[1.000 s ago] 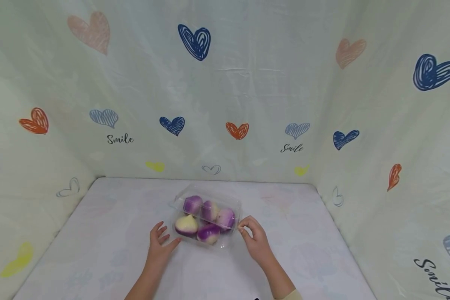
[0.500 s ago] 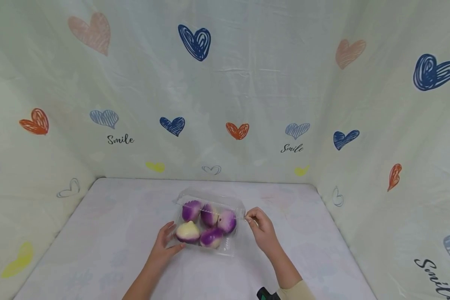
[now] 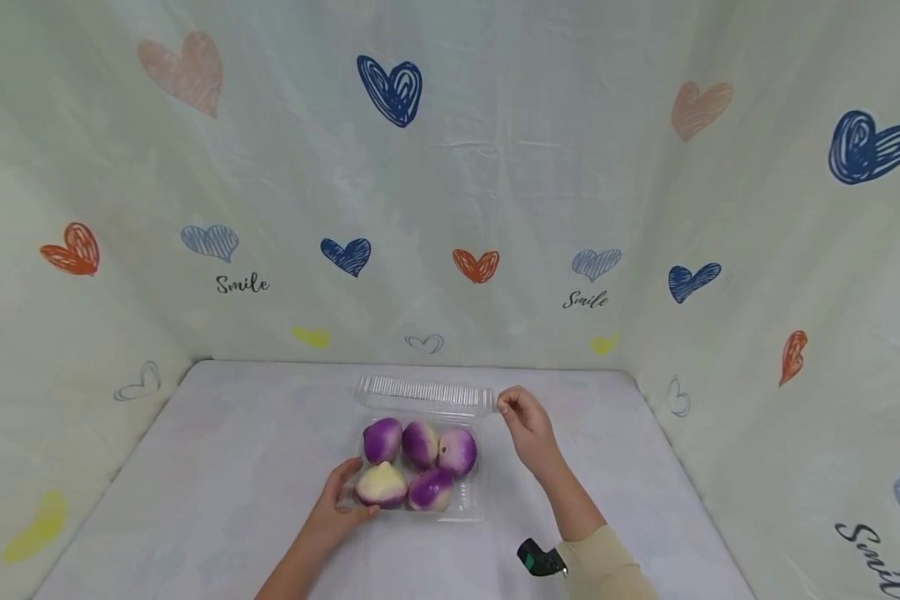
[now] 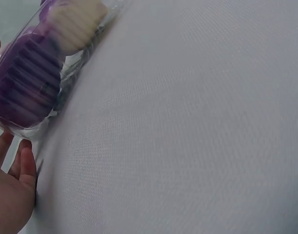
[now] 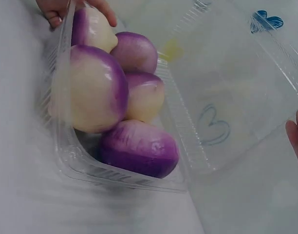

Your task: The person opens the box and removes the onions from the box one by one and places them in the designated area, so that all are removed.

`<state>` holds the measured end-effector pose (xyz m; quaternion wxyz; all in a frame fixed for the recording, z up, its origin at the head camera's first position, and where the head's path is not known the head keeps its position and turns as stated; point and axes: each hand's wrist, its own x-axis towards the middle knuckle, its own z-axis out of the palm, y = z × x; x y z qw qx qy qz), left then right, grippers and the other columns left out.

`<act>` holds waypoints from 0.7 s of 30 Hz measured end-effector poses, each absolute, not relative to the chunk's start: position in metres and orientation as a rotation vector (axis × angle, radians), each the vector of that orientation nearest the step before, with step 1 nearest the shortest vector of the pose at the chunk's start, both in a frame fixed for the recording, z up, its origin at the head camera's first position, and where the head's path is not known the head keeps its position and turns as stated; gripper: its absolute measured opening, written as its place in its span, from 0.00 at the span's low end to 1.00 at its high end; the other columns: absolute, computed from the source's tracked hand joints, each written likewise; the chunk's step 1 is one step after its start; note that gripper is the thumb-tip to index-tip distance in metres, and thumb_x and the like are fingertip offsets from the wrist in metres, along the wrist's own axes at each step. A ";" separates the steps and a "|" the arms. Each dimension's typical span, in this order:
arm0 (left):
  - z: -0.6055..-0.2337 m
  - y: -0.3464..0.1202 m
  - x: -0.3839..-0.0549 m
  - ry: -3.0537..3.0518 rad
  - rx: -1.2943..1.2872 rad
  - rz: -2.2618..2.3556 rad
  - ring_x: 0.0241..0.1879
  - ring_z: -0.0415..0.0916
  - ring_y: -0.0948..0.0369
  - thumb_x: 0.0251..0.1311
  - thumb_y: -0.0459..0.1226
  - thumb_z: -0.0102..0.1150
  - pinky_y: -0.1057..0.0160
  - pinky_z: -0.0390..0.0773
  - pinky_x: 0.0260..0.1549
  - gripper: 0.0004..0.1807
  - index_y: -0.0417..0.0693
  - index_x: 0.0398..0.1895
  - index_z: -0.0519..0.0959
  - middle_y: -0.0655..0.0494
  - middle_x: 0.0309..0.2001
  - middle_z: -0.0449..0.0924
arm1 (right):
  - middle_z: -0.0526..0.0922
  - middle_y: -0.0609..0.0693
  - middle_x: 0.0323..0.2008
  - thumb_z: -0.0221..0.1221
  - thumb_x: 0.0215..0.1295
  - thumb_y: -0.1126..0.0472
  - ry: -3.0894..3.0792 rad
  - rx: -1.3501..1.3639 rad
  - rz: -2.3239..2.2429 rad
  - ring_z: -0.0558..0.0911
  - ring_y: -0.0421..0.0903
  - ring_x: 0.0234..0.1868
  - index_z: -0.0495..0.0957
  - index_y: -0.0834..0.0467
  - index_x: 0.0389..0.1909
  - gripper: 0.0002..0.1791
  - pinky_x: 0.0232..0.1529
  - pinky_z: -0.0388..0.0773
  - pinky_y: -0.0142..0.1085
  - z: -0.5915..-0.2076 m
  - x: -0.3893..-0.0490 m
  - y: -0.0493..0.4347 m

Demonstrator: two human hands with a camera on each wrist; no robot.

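Note:
A clear plastic clamshell container (image 3: 467,507) sits on the table with its hinged lid (image 3: 424,395) raised at the back. Several purple-and-cream turnips (image 3: 421,445) lie in two rows in its base. My left hand (image 3: 332,510) grips the base's left end, thumb at the near corner and fingers farther back. In the left wrist view, fingers (image 4: 27,165) meet the end of the container. My right hand (image 3: 531,433) pinches the lid's right edge. The right wrist view shows the lid (image 5: 232,83) standing up from the base, with right-hand fingers (image 5: 296,134) at its edge.
A white cloth-covered table (image 3: 255,467) extends around the container. Behind and at both sides hangs a pale curtain (image 3: 510,192) printed with hearts and "Smile". A black device (image 3: 538,558) sits at the right sleeve (image 3: 600,560).
My right hand has lifted the lid up and back, from lying over the turnips to standing upright behind them. The base has shifted nearer, and my left hand has closed in on its left end.

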<state>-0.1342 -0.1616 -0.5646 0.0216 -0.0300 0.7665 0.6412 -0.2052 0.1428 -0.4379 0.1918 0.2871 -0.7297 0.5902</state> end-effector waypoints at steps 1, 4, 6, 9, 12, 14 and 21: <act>-0.565 -0.162 -0.133 2.380 -0.083 1.982 0.58 0.66 0.47 0.46 0.30 0.73 0.57 0.68 0.45 0.46 0.42 0.70 0.59 0.37 0.70 0.60 | 0.73 0.67 0.30 0.49 0.64 0.83 -2.054 0.797 1.661 0.72 0.42 0.35 0.69 0.76 0.32 0.03 0.39 0.71 0.24 -0.436 -0.207 0.142; -0.565 -0.162 -0.133 2.376 -0.081 1.985 0.55 0.67 0.50 0.45 0.29 0.73 0.57 0.68 0.45 0.47 0.41 0.70 0.59 0.37 0.70 0.60 | 0.74 0.68 0.31 0.49 0.65 0.82 -2.070 0.767 1.668 0.74 0.44 0.35 0.70 0.76 0.32 0.03 0.41 0.72 0.24 -0.432 -0.214 0.141; -0.565 -0.161 -0.133 2.353 -0.096 2.008 0.53 0.67 0.53 0.43 0.28 0.73 0.58 0.67 0.44 0.48 0.42 0.70 0.59 0.37 0.69 0.60 | 0.75 0.69 0.31 0.49 0.65 0.82 -2.076 0.747 1.685 0.75 0.46 0.35 0.71 0.77 0.33 0.03 0.42 0.74 0.24 -0.429 -0.218 0.141; -0.567 -0.160 -0.134 2.348 -0.082 2.019 0.51 0.67 0.54 0.42 0.26 0.73 0.58 0.67 0.43 0.49 0.40 0.70 0.58 0.35 0.69 0.60 | 0.76 0.69 0.31 0.50 0.66 0.80 -2.090 0.687 1.729 0.77 0.49 0.35 0.71 0.77 0.34 0.03 0.44 0.75 0.26 -0.425 -0.223 0.139; -0.568 -0.159 -0.134 2.361 -0.071 1.995 0.54 0.67 0.49 0.42 0.25 0.73 0.56 0.67 0.45 0.50 0.40 0.70 0.57 0.34 0.70 0.58 | 0.77 0.67 0.31 0.51 0.67 0.78 -2.110 0.609 1.773 0.78 0.50 0.35 0.72 0.76 0.36 0.03 0.44 0.77 0.29 -0.421 -0.229 0.137; -0.569 -0.159 -0.134 2.368 -0.055 1.980 0.56 0.66 0.45 0.42 0.25 0.72 0.55 0.67 0.46 0.51 0.40 0.71 0.56 0.33 0.70 0.57 | 0.77 0.65 0.31 0.53 0.68 0.77 -2.122 0.564 1.781 0.79 0.50 0.36 0.73 0.76 0.38 0.03 0.44 0.78 0.31 -0.419 -0.232 0.135; -0.570 -0.161 -0.134 2.328 -0.032 2.018 0.57 0.65 0.46 0.43 0.27 0.73 0.55 0.65 0.48 0.51 0.41 0.72 0.56 0.35 0.71 0.56 | 0.79 0.64 0.33 0.54 0.67 0.76 -2.092 0.529 1.780 0.80 0.46 0.36 0.73 0.76 0.41 0.05 0.44 0.77 0.29 -0.416 -0.247 0.131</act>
